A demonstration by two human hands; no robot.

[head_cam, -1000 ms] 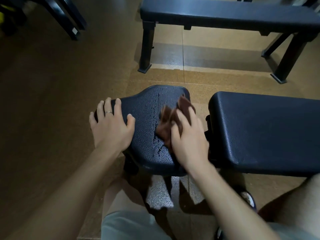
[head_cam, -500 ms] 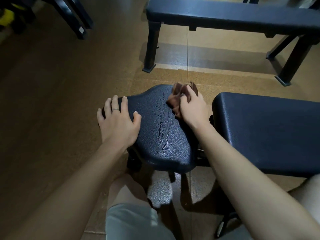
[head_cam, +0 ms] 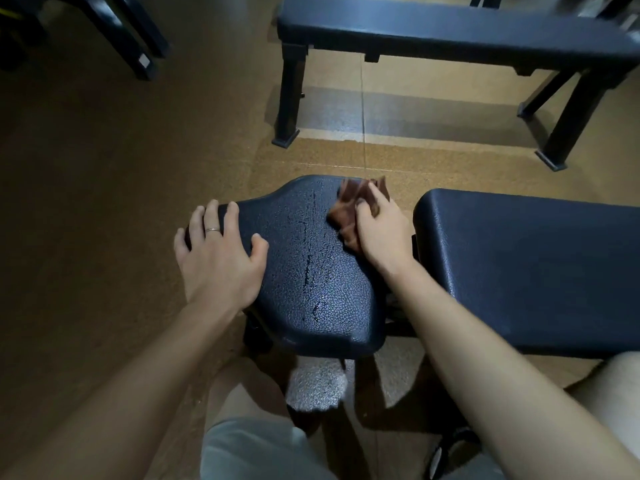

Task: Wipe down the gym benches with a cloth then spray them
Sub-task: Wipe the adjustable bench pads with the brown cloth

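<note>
A dark padded seat pad (head_cam: pixel 311 271) of a gym bench sits in front of me, with a wet streak running down its middle. My right hand (head_cam: pixel 382 233) presses a crumpled brown cloth (head_cam: pixel 349 206) onto the pad's far right corner. My left hand (head_cam: pixel 218 258) lies flat on the pad's left edge, fingers spread, a ring on one finger. The bench's long back pad (head_cam: pixel 526 268) lies just to the right, across a narrow gap.
A second flat bench (head_cam: pixel 450 32) on black legs stands across the floor ahead. Black equipment legs (head_cam: pixel 135 39) reach in at the top left. My knees and pale shorts (head_cam: pixel 263 452) are below the seat pad. The floor is brown, speckled rubber.
My right hand slid the cloth from the pad's middle right up to its far right corner and has stayed there. My left hand has kept its place on the left edge.
</note>
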